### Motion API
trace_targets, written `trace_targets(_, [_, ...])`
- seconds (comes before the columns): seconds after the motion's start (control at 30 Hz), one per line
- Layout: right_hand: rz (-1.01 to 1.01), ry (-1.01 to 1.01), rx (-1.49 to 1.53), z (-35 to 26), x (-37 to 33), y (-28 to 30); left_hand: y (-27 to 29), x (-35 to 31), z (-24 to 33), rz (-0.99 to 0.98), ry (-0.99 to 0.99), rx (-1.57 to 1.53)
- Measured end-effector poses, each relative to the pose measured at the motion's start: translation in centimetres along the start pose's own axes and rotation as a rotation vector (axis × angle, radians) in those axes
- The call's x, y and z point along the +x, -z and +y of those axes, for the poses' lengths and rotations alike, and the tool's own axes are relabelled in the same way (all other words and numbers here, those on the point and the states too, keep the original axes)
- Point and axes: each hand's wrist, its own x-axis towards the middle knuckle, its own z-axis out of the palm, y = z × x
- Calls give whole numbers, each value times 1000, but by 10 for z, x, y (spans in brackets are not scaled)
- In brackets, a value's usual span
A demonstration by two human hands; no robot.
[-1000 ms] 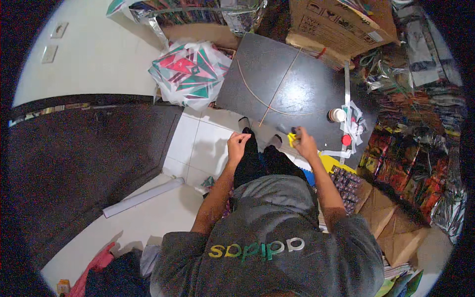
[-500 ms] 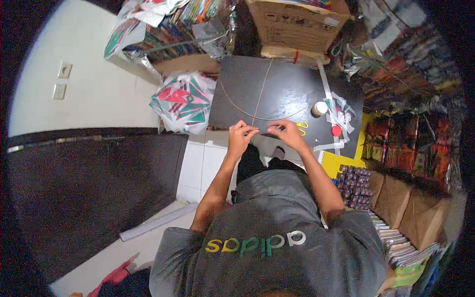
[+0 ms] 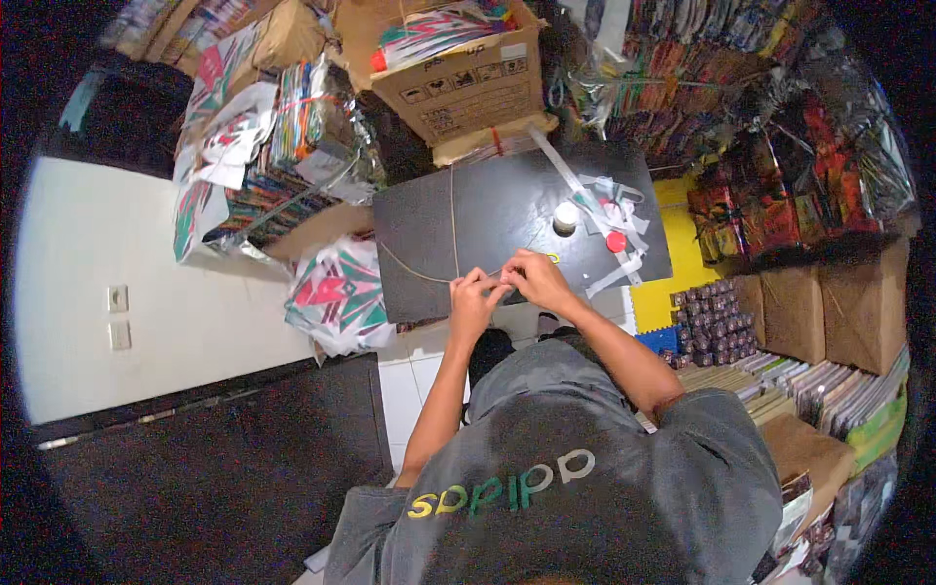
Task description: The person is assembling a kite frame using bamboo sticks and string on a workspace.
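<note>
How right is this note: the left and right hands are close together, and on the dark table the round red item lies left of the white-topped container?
One thing is wrong: the head view shows the round red item to the right of the white-topped container on the dark table. The left hand and right hand are indeed close together.

Holds bare left hand (image 3: 472, 303) and bare right hand (image 3: 538, 280) close together, with fingers (image 3: 517, 268) pinched and bare forearms (image 3: 441, 395) angled inward
</note>
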Motion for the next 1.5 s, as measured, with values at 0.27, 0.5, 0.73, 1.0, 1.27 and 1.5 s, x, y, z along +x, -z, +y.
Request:
trace_targets(0.27, [324,-526,-347,135,-12,89,-15,-25,-45,5,375,-290])
trace_targets(0.5, [417,-633,-593,216,-10,178,-66,-95,-195,-13,622,-370])
trace_targets(0.73, [474,-643,-515,176,-4,154,-49,-93,-173,-238,1378,-780])
trace_targets(1.0, [280,-500,-268,177,-66,51,-70,-86,-182,-315,1316,-924])
trace_targets(1.27, [237,-475,-231,96,-22,-49,-15,-100,-199,-210,1079,-1024])
trace_targets(1.5, [184,-367,-214,41,43,-99,39,-105,-253,24,731,-926])
